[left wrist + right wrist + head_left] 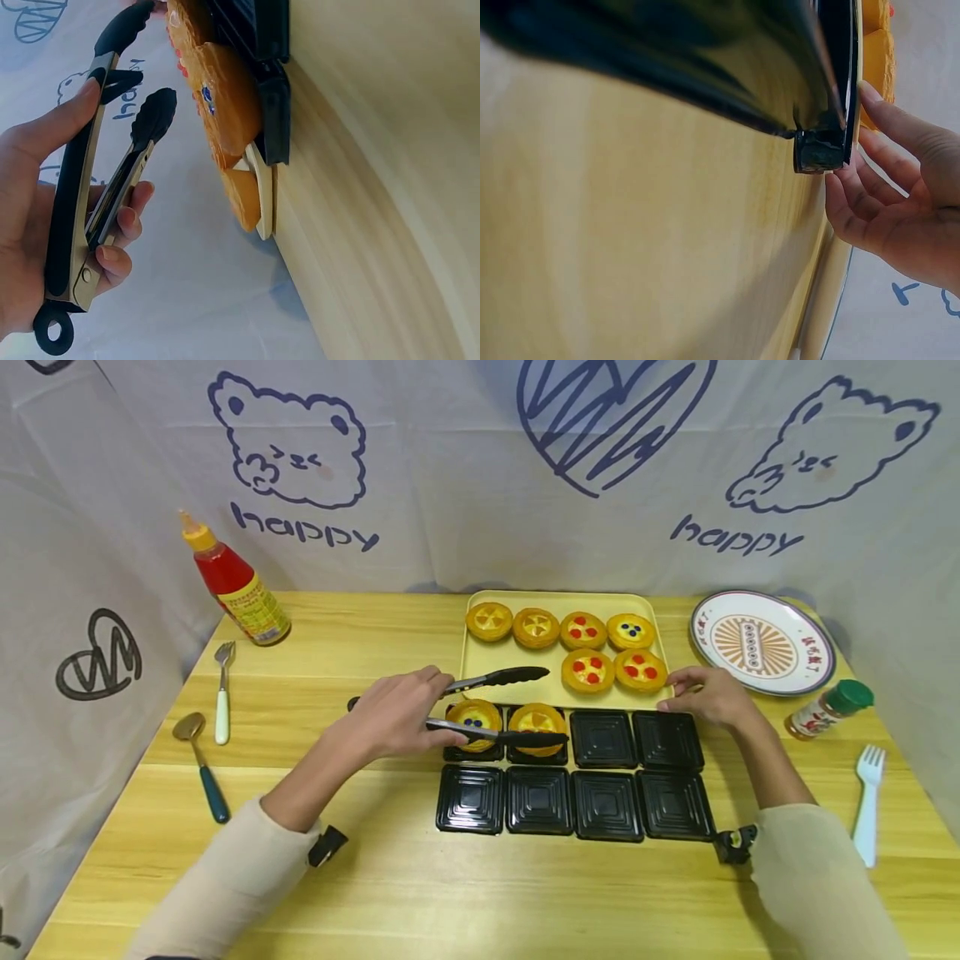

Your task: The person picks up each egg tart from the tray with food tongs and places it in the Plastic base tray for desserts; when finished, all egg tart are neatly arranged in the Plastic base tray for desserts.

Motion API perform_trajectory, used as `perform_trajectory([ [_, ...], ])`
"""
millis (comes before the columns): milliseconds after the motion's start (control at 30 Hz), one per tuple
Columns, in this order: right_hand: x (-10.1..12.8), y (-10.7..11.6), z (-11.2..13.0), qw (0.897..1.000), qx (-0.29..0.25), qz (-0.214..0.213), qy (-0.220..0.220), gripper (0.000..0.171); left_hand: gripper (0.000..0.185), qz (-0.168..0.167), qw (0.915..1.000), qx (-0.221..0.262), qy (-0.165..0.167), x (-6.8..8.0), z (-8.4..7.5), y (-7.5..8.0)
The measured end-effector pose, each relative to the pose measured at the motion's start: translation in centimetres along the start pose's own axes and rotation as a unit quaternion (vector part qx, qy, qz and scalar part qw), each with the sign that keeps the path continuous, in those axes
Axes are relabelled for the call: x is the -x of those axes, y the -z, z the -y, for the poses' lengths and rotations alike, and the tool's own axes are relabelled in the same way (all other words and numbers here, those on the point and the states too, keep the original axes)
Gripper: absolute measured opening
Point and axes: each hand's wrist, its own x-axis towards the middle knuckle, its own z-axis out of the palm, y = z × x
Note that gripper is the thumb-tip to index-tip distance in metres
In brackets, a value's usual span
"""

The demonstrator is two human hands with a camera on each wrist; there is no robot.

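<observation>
The left hand (397, 714) is wrapped round the hinge end of a pair of tongs (491, 706), thumb along the upper arm and fingers curled under the lower one, so a squeeze can bring the tips together. The left wrist view shows the two arms spread apart, with nothing between the black tips (154, 112). The tongs' long axis runs roughly from nine o'clock to three o'clock across the table: the hanging loop (52, 336) sits at the nine o'clock end by the palm, and the tips point toward three o'clock. The upper tip lies over the near edge of the yellow tray (480, 647); the lower tip lies across the second of two tarts (537, 721) already seated in the black moulds (603, 806).

The right hand (708, 695) rests with loose, lightly bent fingers at the tray's corner, at about three o'clock from the tongs, touching the edge where tray and moulds meet; it holds nothing and looks to be steadying them. Six tarts (588, 670) remain on the tray at twelve o'clock from the moulds, near enough for a short carry, and six moulds stand empty. At the table's edges are a sauce bottle (234, 581), a plate (761, 642), a spice jar (828, 708), two forks and a spoon
</observation>
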Motion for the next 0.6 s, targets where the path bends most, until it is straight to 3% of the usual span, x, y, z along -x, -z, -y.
perform_trajectory([
  [333,-0.1,-0.2,0.0,1.0,-0.009,-0.002,0.001,0.054,0.072,0.015,0.9993,-0.025,0.024,-5.8,-1.7,-0.6],
  [600,0.0,0.0,-0.1,1.0,-0.008,-0.002,0.001,0.053,0.06,0.025,0.9986,-0.037,0.027,-8.2,-2.6,-1.6],
])
